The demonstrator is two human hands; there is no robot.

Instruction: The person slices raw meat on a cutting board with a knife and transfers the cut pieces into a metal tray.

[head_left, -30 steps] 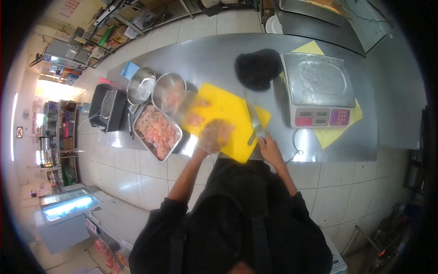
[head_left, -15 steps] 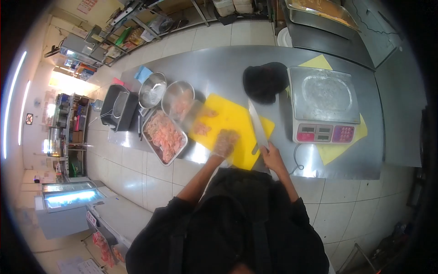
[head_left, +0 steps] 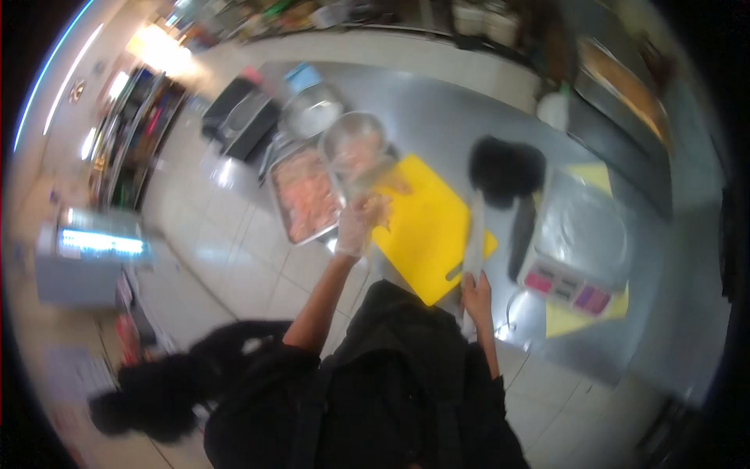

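My left hand (head_left: 355, 228), in a clear plastic glove, is closed on a piece of raw pale-pink meat (head_left: 378, 209) at the left edge of the yellow cutting board (head_left: 426, 227). More meat (head_left: 397, 184) lies at the board's far corner. At the board's right side, my right hand (head_left: 477, 295) grips a large knife (head_left: 473, 238), its blade pointing away from me. A metal tray (head_left: 291, 231) heaped with raw meat stands left of my gloved hand. Beyond it, a steel bowl (head_left: 353, 125) also holds meat. Motion blurs the view.
A second steel bowl (head_left: 314, 113) and a black bin (head_left: 238, 117) stand at the table's far left. Right of the knife are a black cloth-like item (head_left: 506, 168) and a weighing scale (head_left: 582, 234). A person in black (head_left: 168, 383) is at lower left.
My left hand has moved left and away from me, off the board's middle towards the meat tray, with meat in it. The view has turned; a person in black has appeared at lower left.
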